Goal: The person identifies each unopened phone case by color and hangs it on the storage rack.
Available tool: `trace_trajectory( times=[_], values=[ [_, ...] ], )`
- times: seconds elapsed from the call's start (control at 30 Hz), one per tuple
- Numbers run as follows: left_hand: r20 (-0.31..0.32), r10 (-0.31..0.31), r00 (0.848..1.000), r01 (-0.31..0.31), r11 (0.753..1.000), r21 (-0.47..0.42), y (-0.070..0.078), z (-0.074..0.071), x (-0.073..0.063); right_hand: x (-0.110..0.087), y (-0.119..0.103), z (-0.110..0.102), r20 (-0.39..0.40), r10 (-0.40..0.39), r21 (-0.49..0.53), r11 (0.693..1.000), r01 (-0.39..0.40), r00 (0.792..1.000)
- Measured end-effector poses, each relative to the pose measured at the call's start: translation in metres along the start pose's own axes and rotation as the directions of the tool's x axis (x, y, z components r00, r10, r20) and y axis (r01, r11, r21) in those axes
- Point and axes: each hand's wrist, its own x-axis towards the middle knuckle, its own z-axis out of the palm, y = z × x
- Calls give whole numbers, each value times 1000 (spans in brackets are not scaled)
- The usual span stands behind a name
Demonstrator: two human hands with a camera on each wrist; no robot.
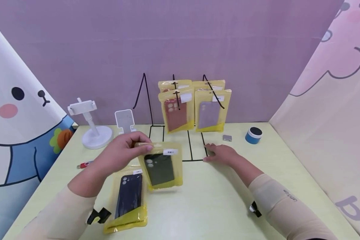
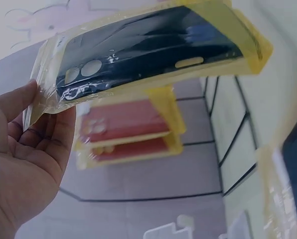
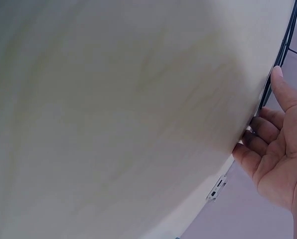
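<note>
My left hand [image 1: 129,150] pinches the top edge of a clear-and-yellow zip bag holding a dark phone case [image 1: 159,169], raised above the table. In the left wrist view, that bagged case [image 2: 148,50] stretches away from the thumb and fingers. My right hand [image 1: 223,154] grips the front right corner of a black wire display rack [image 1: 190,146] at its base, thumb and bent fingers at the wire. From the rack's hooks hang bagged phone cases, a red one [image 1: 176,113] and a lilac one [image 1: 209,114] in front, others behind. Another bagged dark case [image 1: 129,195] lies below the left hand.
A white phone stand with a round base [image 1: 97,137] and a smaller white stand [image 1: 124,120] are at back left. A red USB stick [image 1: 84,164] lies near the left forearm. To the right sit a small grey piece [image 1: 227,137] and a blue-and-white round container [image 1: 253,135].
</note>
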Motion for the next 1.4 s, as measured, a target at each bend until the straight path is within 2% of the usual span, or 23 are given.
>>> trace_trajectory(
  times=[0.23,0.4,0.53,0.67,1.0,1.23,1.4],
  values=[
    [-79,-13,997,16,999,49,7,-26,-4,-2,0,0,3,-2,23,1000,2,1000],
    [-151,-35,988,50,995,92,6,-41,-2,-2,1,1,-7,-8,22,1000,8,1000],
    [-190,-68,979,83,994,74,3,-48,1,-1,1,1,-16,-12,16,1000,13,1000],
    [-226,-72,971,86,995,54,4,-55,6,-2,1,2,-16,-8,19,1000,8,1000],
    [-261,-82,962,110,989,96,6,-73,18,-4,0,0,-9,2,28,1000,-2,1000],
    [-253,-133,958,156,985,76,3,-76,25,-4,-1,1,-12,2,27,1000,-1,1000],
    [-250,-125,960,152,984,94,4,-76,28,-4,0,0,-8,8,42,999,-8,1000]
  ],
)
